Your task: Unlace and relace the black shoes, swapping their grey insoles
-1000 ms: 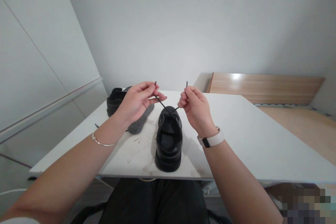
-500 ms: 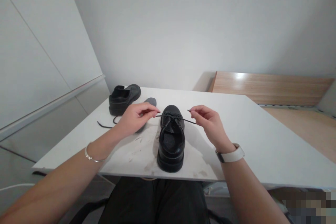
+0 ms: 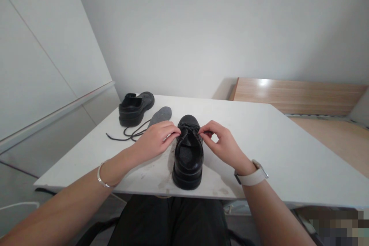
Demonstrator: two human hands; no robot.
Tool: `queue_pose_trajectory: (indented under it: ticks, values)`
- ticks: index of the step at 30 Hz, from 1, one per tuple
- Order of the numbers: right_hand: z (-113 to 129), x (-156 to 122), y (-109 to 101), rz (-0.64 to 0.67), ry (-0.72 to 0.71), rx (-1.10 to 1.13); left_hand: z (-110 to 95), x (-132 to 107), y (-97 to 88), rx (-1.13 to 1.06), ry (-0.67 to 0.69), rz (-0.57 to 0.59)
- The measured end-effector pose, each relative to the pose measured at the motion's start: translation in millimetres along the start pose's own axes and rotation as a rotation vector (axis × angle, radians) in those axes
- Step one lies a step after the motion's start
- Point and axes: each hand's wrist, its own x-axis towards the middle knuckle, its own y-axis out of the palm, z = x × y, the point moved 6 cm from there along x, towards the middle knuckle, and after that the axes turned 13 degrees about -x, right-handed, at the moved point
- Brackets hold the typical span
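A black leather shoe stands on the white table, heel toward me. My left hand pinches at the left eyelet flap by the shoe's opening. On the right flap, my right hand pinches the same way. The thin black lace of this shoe runs across the eyelets; its ends are hidden under my fingertips, so both hands look closed on the lace at the shoe's edges.
A second black shoe lies at the table's back left. A grey insole and a loose black lace rest beside it. A wooden bed frame is behind the table on the right; a white cabinet stands on the left.
Both hands came down from holding the lace ends up in the air, spread them sideways, then moved in to the shoe's eyelet flaps. The left hand's shift uncovered the loose lace.
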Motion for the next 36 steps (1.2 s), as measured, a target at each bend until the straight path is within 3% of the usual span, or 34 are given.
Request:
queue_pose_trajectory:
  ticks: [11, 17, 22, 36]
  values:
    - [15, 1, 4, 0.018, -0.058, -0.132, 1, 0, 6.1, 0.049, 0.020, -0.003]
    - [20, -3, 0, -0.106, -0.114, -0.342, -3, 0, 4.8, -0.014, 0.007, -0.084]
    - [20, -4, -1, -0.154, -0.161, -0.301, -3, -2, 8.2, 0.015, 0.048, -0.114]
    - [13, -7, 4, -0.131, -0.099, -0.198, -3, -2, 8.3, 0.137, 0.099, -0.119]
